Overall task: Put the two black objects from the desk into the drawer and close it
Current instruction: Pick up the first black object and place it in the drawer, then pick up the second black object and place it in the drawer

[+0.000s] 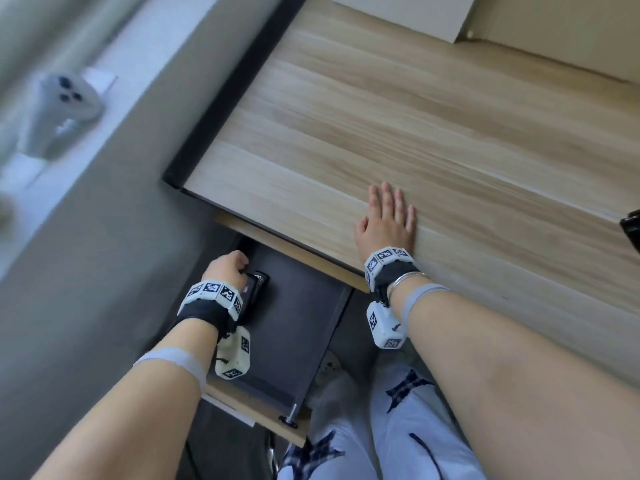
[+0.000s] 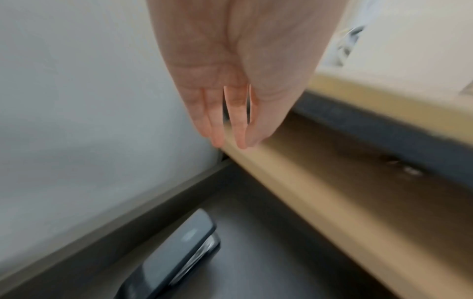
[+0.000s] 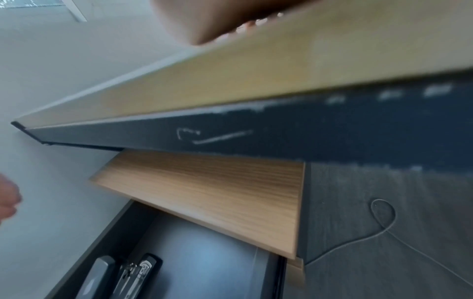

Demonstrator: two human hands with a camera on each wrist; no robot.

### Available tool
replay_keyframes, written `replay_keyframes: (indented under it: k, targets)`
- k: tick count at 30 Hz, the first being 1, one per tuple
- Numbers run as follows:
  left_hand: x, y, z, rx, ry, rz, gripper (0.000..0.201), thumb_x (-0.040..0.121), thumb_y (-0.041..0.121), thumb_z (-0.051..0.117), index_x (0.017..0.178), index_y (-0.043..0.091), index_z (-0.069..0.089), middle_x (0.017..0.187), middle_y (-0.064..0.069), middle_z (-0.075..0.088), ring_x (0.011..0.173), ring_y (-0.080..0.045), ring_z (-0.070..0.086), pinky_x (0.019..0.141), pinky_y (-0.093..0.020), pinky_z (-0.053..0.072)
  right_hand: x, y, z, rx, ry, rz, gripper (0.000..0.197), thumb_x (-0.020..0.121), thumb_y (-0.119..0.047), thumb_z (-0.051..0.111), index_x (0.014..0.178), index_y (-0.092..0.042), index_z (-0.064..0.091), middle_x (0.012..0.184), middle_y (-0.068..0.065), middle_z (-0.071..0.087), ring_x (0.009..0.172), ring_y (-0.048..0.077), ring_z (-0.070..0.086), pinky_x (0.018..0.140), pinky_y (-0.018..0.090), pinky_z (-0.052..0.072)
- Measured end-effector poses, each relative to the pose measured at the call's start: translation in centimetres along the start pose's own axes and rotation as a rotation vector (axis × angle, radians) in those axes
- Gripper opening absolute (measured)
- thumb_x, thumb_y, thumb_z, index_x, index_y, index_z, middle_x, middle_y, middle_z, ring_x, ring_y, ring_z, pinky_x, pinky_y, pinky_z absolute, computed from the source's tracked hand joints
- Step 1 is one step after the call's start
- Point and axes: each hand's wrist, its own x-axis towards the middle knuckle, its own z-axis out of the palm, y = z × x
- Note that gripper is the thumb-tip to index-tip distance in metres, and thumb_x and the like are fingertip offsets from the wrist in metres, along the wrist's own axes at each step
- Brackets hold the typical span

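The dark drawer [image 1: 304, 323] under the wooden desk [image 1: 398, 116] stands pulled out. Two black objects lie side by side at its far left corner: a smooth black case [image 3: 98, 277] and a black stapler [image 3: 139, 273]. In the head view they show as one dark shape [image 1: 256, 289], partly hidden by my wrist. My left hand [image 2: 230, 141] hovers just above them with straight, relaxed fingers and holds nothing; the black case [image 2: 176, 252] lies below it. My right hand [image 1: 389, 202] lies flat, palm down, on the desk's front edge.
A white controller [image 1: 59, 112] rests on the window ledge at the left. A white sheet [image 1: 401, 12] lies at the desk's far edge, and a black item [image 1: 632, 230] shows at the right border. My legs [image 1: 398, 427] are beside the drawer front [image 1: 256, 414]. A thin cable [image 3: 384, 218] hangs under the desk.
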Motion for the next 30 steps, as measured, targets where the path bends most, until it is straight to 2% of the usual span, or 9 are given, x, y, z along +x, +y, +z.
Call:
replay_keyframes:
  k: [4, 8, 10, 13, 16, 19, 22, 26, 30]
  targets:
    - [-2.3, 4.4, -4.5, 0.051, 0.007, 0.095, 0.026, 0.081, 0.007, 0.05, 0.1, 0.014, 0.065, 0.112, -0.011, 0.069, 0.105, -0.03, 0.063, 0.092, -0.034, 0.051, 0.5, 0.2, -2.3, 0.05, -0.151, -0.025, 0.064, 0.091, -0.024, 0.045, 0.15, -0.029, 0.022, 0.163, -0.001, 0.012, 0.15, 0.023, 0.01, 0.121, 0.044, 0.008]
    - [-3.8, 10.5, -7.3, 0.086, -0.012, 0.218, 0.015, 0.082, 0.007, 0.054, 0.091, 0.016, 0.062, 0.112, -0.011, 0.069, 0.106, -0.029, 0.063, 0.09, -0.032, 0.049, 1.5, 1.8, -5.4, 0.102, -0.232, -0.01, 0.058, 0.091, -0.019, 0.047, 0.147, -0.026, 0.031, 0.161, 0.002, 0.018, 0.149, 0.024, 0.012, 0.122, 0.043, 0.007]
    - [-4.2, 13.9, -7.8, 0.089, -0.019, 0.261, 0.02, 0.083, 0.006, 0.053, 0.098, 0.013, 0.063, 0.113, -0.008, 0.069, 0.103, -0.027, 0.063, 0.086, -0.03, 0.049, 2.0, 3.7, -7.2, 0.107, -0.242, 0.035, 0.056, 0.091, -0.018, 0.048, 0.145, -0.025, 0.036, 0.16, 0.001, 0.021, 0.149, 0.024, 0.012, 0.121, 0.043, 0.006]
    - [-4.5, 19.0, -7.4, 0.083, -0.047, 0.315, 0.028, 0.085, 0.005, 0.052, 0.11, 0.01, 0.063, 0.108, -0.007, 0.069, 0.096, -0.026, 0.062, 0.078, -0.027, 0.047, 2.7, 7.6, -9.8, 0.076, -0.243, 0.117, 0.052, 0.092, -0.02, 0.049, 0.143, -0.024, 0.039, 0.159, 0.001, 0.023, 0.149, 0.023, 0.012, 0.121, 0.043, 0.007]
    - [-4.7, 24.2, -5.8, 0.069, -0.091, 0.385, 0.024, 0.086, 0.0, 0.049, 0.102, 0.012, 0.062, 0.095, -0.006, 0.062, 0.084, -0.022, 0.055, 0.072, -0.026, 0.044, 3.1, 12.6, -11.9, 0.046, -0.227, 0.216, 0.052, 0.091, -0.019, 0.048, 0.142, -0.025, 0.039, 0.158, 0.0, 0.026, 0.149, 0.024, 0.011, 0.121, 0.044, 0.007]
    - [-4.6, 28.9, -3.5, 0.063, -0.106, 0.431, 0.026, 0.084, -0.004, 0.048, 0.1, 0.01, 0.063, 0.097, -0.011, 0.07, 0.081, -0.02, 0.053, 0.072, -0.028, 0.046, 3.1, 17.4, -13.6, 0.03, -0.221, 0.324, 0.053, 0.091, -0.018, 0.048, 0.143, -0.025, 0.039, 0.158, -0.001, 0.024, 0.15, 0.025, 0.009, 0.121, 0.045, 0.007]
    - [-5.0, 33.1, -1.0, 0.067, -0.14, 0.476, 0.031, 0.084, -0.005, 0.048, 0.11, 0.003, 0.063, 0.077, -0.002, 0.061, 0.082, -0.02, 0.052, 0.07, -0.025, 0.041, 2.9, 22.1, -15.2, 0.031, -0.17, 0.442, 0.051, 0.089, -0.018, 0.051, 0.139, -0.022, 0.043, 0.158, 0.001, 0.023, 0.148, 0.026, 0.011, 0.12, 0.045, 0.01]
    - [-5.9, 37.7, 1.8, 0.099, -0.19, 0.548, 0.024, 0.083, -0.005, 0.05, 0.099, 0.006, 0.064, 0.105, -0.015, 0.07, 0.082, -0.023, 0.057, 0.079, -0.034, 0.051, 2.4, 27.7, -16.4, 0.024, -0.088, 0.602, 0.057, 0.087, -0.015, 0.057, 0.14, -0.023, 0.038, 0.16, 0.002, 0.015, 0.148, 0.028, 0.008, 0.12, 0.048, 0.007]
    - [-6.4, 40.7, 3.9, 0.135, -0.205, 0.612, 0.026, 0.084, -0.003, 0.051, 0.104, 0.006, 0.065, 0.109, -0.014, 0.071, 0.101, -0.032, 0.065, 0.085, -0.036, 0.052, 2.7, 31.8, -17.0, 0.045, -0.13, 0.736, 0.073, 0.084, -0.012, 0.062, 0.145, -0.03, 0.027, 0.161, 0.001, 0.011, 0.149, 0.031, 0.003, 0.119, 0.053, 0.008]
